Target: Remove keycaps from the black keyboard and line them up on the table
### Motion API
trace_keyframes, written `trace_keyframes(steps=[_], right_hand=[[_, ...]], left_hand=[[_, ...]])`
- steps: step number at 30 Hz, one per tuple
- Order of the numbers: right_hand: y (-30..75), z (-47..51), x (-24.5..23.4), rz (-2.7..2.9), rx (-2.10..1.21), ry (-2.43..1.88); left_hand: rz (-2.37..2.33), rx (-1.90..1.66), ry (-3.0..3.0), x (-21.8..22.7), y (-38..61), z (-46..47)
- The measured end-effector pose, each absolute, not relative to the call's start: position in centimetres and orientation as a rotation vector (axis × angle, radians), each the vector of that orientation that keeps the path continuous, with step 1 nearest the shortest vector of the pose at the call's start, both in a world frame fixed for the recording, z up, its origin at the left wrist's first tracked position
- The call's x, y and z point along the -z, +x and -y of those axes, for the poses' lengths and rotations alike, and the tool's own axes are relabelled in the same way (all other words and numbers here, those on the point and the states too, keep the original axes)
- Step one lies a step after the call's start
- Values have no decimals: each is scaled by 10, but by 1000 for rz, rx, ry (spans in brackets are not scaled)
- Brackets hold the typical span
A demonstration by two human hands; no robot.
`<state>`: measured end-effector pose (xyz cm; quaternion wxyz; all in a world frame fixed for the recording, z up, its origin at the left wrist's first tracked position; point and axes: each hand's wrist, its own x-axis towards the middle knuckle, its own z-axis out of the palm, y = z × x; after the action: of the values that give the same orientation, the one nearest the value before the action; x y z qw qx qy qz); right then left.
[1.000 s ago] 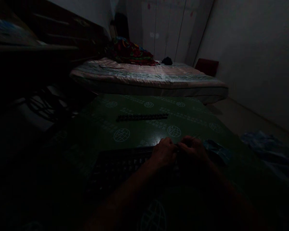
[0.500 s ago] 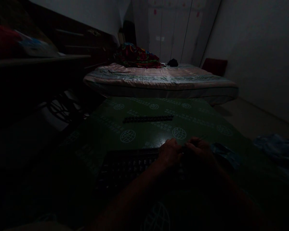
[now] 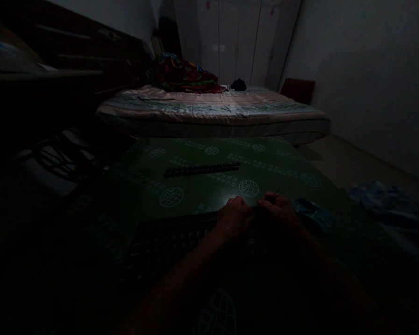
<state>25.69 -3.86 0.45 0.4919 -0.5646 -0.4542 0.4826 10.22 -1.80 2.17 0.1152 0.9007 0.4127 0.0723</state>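
A dark keyboard (image 3: 171, 242) lies on the green table, its right part covered by my hands and deep shadow. My left hand (image 3: 234, 216) is closed over the keyboard's upper right area; whatever its fingers hold, if anything, is hidden. Close beside it, my right hand (image 3: 277, 209) is closed in a pinch, with a thin wire-like tool (image 3: 283, 190) sticking out past the fingers. Farther back, several dark keycaps (image 3: 202, 170) are lined up in two rows on the table.
The green table (image 3: 195, 186) has white globe prints. A bluish crumpled packet or cloth (image 3: 314, 214) lies right of my right hand. Beyond the table stands a bed (image 3: 212, 109) with a red patterned blanket (image 3: 185, 77). Blue fabric (image 3: 391, 204) is at the right. The room is very dim.
The view has turned a little to the right, so everything sits farther left. Both hands stay close together over the keyboard, with little visible change in their grip.
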Motion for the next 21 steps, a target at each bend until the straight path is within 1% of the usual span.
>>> trace_keyframes(steps=[10, 17, 21], right_hand=[[255, 38, -6, 946, -1237, -1331], [258, 37, -5, 975, -1206, -1391], [259, 39, -8, 952, -1247, -1366]], left_hand=[[-1243, -190, 2663, -21, 104, 20], [-1255, -188, 2682, -23, 105, 21], [-1271, -197, 2678, -21, 106, 22]])
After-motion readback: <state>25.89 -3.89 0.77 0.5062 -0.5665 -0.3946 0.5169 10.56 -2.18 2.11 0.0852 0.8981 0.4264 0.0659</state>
